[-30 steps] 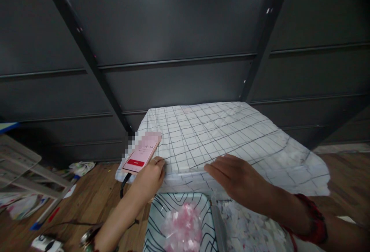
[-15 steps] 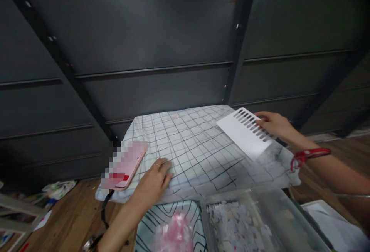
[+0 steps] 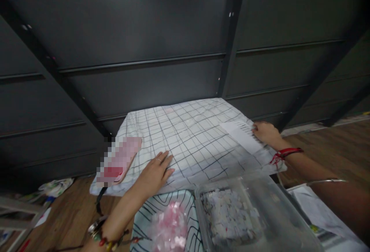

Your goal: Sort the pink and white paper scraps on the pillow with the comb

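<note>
A white card with a row of slots [image 3: 241, 135] lies at the right side of the grid-patterned cloth [image 3: 185, 132]. My right hand [image 3: 267, 133] is closed at its slotted edge, gripping it; the fingertips are partly hidden and blurred. On the cloth's front left part rests my left hand [image 3: 156, 173], palm down, fingers stretched out and holding nothing. To the left of that hand sits a pink phone [image 3: 123, 159], its screen pixelated.
A patterned tray [image 3: 141, 219] with pink and clear plastic pieces [image 3: 172, 225] stands in front. Beside it is a clear plastic box [image 3: 274, 202] holding many small pale pieces [image 3: 228, 213]. Dark metal panels [image 3: 144, 24] rise behind the cloth. Papers [image 3: 320, 209] lie at lower right.
The card has come down from a raised tilt to lie low against the cloth, my right hand lowering with it. The view has shifted slightly; my left hand stays on the cloth.
</note>
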`<state>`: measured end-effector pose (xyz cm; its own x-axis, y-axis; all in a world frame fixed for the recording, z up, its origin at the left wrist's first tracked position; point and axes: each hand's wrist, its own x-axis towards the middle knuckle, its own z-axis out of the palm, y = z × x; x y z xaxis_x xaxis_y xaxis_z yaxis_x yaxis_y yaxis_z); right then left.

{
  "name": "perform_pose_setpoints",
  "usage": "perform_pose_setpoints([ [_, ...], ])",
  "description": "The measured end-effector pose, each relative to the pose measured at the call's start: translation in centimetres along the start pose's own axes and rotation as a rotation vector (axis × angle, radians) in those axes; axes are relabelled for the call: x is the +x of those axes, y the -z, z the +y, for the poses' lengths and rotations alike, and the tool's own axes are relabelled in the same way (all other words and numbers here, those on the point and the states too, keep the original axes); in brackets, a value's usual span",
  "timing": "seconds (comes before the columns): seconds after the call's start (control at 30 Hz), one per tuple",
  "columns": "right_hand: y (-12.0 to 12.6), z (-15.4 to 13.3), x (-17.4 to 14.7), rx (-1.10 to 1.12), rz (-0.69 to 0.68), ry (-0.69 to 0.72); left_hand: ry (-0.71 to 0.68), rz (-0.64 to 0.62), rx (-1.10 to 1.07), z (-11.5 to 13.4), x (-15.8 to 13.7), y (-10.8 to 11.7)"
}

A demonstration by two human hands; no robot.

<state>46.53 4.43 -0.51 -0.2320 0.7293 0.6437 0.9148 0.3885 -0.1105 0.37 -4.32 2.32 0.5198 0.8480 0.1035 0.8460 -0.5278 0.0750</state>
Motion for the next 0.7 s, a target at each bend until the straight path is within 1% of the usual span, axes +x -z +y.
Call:
perform_pose_setpoints([
  [0.07,0.5,-1.1,-0.2,-0.008,0.001,-0.004,-0.055,0.042,-0.019,0.1,-0.7,0.4],
  [0.1,0.8,-2.0,-0.2,-0.01,-0.01,-0.009,-0.11,0.073,-0.035,0.1,-1.2,0.6],
  [0.17,1.3,-4.3,-0.2,0.009,-0.039,0.031,-0.26,0.131,-0.06,0.3,-2.3,0.9],
  [0.23,1.9,-7.5,-0.7,0.063,-0.126,0.13,-0.396,0.152,-0.047,0.4,-3.5,0.9],
  [0.3,2.3,-11.0,-1.7,0.133,-0.252,0.266,-0.442,0.112,0.004,0.6,-4.5,0.5],
  [0.37,2.7,-14.4,-3.1,0.181,-0.37,0.443,-0.411,0.027,0.057,0.6,-5.3,-0.2],
  [0.47,2.5,-18.2,-4.9,0.182,-0.396,0.547,-0.322,-0.107,0.081,0.8,-5.9,-1.2],
  [0.57,1.5,-20.6,-5.9,0.132,-0.377,0.559,-0.215,-0.221,0.081,1.1,-6.1,-1.9],
  [0.63,0.4,-21.5,-6.2,0.083,-0.365,0.524,-0.125,-0.298,0.112,1.5,-6.0,-2.3],
  [0.7,-0.9,-21.7,-6.5,0.042,-0.345,0.488,-0.035,-0.368,0.156,1.7,-6.0,-2.8],
])
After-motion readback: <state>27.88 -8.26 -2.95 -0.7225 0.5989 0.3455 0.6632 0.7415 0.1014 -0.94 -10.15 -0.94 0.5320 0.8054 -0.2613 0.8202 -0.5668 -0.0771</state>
